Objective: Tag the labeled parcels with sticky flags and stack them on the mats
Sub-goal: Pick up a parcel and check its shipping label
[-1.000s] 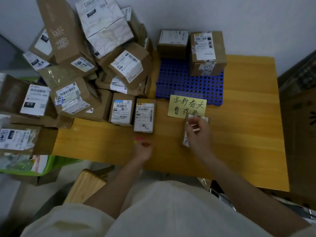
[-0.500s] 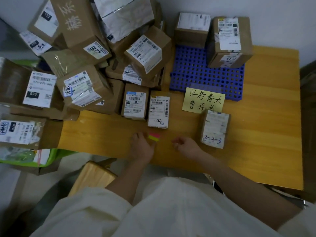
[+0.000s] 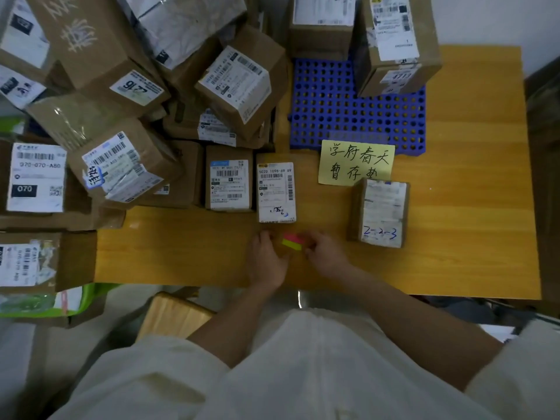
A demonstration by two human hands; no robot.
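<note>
A small pad of sticky flags, pink over yellow-green, lies between my hands near the table's front edge. My left hand holds its left end with curled fingers. My right hand pinches at its right end. A small parcel marked "2-2-3" on its label sits just right of my right hand, untouched. Behind it lies a blue perforated mat with two parcels at its back and a yellow handwritten note at its front edge.
A tall heap of labeled cardboard parcels fills the table's left side and spills past its edge. Two small parcels lie flat just beyond my left hand. The wooden table ends at right near a dark box. A wooden stool stands below.
My right hand let go of the "2-2-3" parcel and came back left to the flag pad. The left hand stayed on the pad. The camera has moved closer.
</note>
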